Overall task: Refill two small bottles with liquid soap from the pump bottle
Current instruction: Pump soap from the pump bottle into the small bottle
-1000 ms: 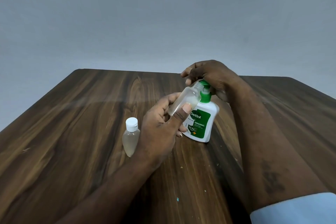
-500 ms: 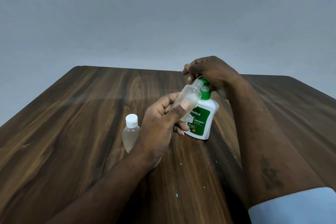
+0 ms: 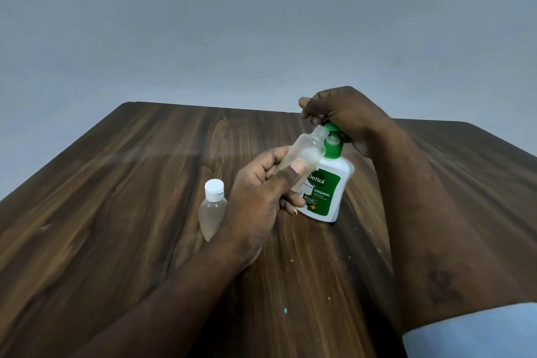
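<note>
Just in front of the pump bottle (image 3: 325,195), the left hand (image 3: 255,197) grips the uncapped small bottle (image 3: 305,154) between thumb and curled fingers, tilted so its open neck sits beside the green pump head (image 3: 332,128), while the capped small bottle (image 3: 212,209) stands on the desk (image 3: 116,212) further to the pump bottle's left. To fill cleanly, I judge the neck should be held right under the spout and each press made slow and short. Above the pump bottle, the right hand (image 3: 345,113) arches down from a bent wrist, fingers curled over the pump head.
</note>
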